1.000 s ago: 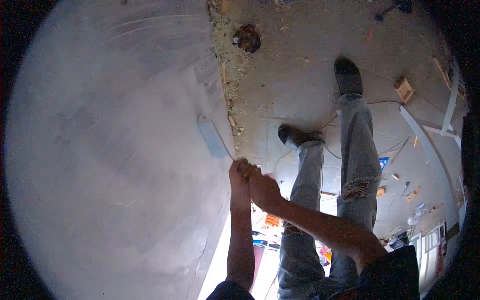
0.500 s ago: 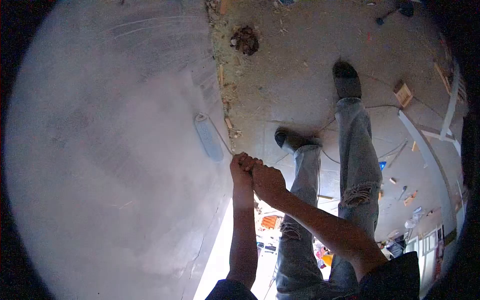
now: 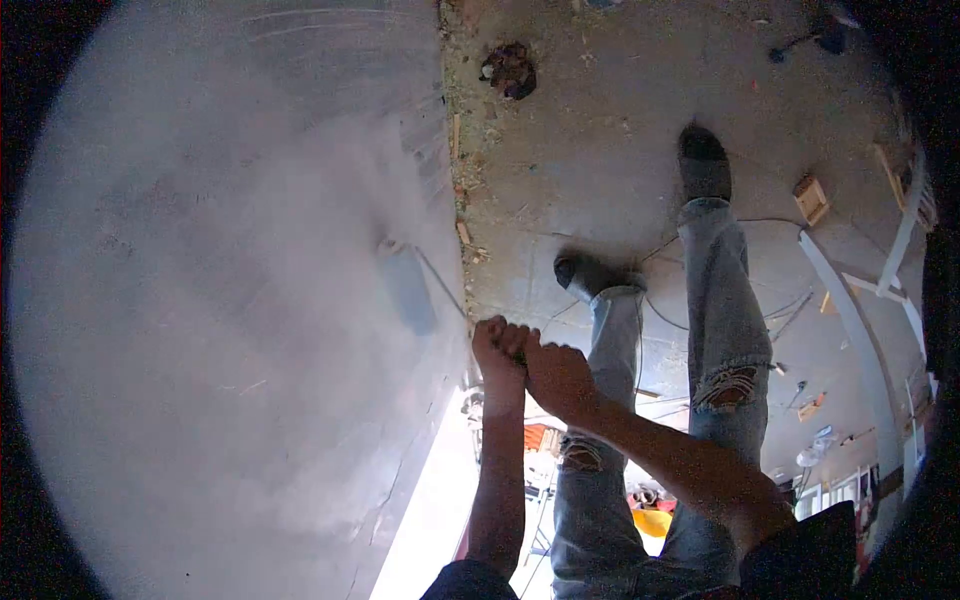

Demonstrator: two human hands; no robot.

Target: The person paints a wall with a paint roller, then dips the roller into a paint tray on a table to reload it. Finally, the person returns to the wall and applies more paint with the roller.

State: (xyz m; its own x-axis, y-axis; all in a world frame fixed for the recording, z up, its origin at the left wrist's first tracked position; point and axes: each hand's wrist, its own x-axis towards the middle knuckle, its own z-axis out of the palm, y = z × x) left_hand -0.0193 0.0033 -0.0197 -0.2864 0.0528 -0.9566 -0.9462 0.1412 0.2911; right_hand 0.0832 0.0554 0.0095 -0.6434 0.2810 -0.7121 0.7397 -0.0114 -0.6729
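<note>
A paint roller with a pale blue sleeve point(image 3: 408, 292) lies against the grey wall point(image 3: 230, 300) on the left, blurred by motion. Its thin metal frame point(image 3: 440, 280) runs down to my two fists. My left hand point(image 3: 499, 347) is closed around the handle end, fingers curled. Pressed up beside it, my right hand point(image 3: 562, 382) is closed too, its forearm crossing in front of my jeans. Most of the handle is hidden inside the fists.
Loose debris point(image 3: 470, 235) lines the foot of the wall. On the floor are a dark clump point(image 3: 509, 71), a small wooden box point(image 3: 811, 199), a cable point(image 3: 665, 318) and long pale strips point(image 3: 850, 310). My shod feet point(image 3: 705, 165) stand to the right.
Both hands have moved slightly down and right in view, still closed together. The roller has shifted a little down along the wall. The view has moved slightly too.
</note>
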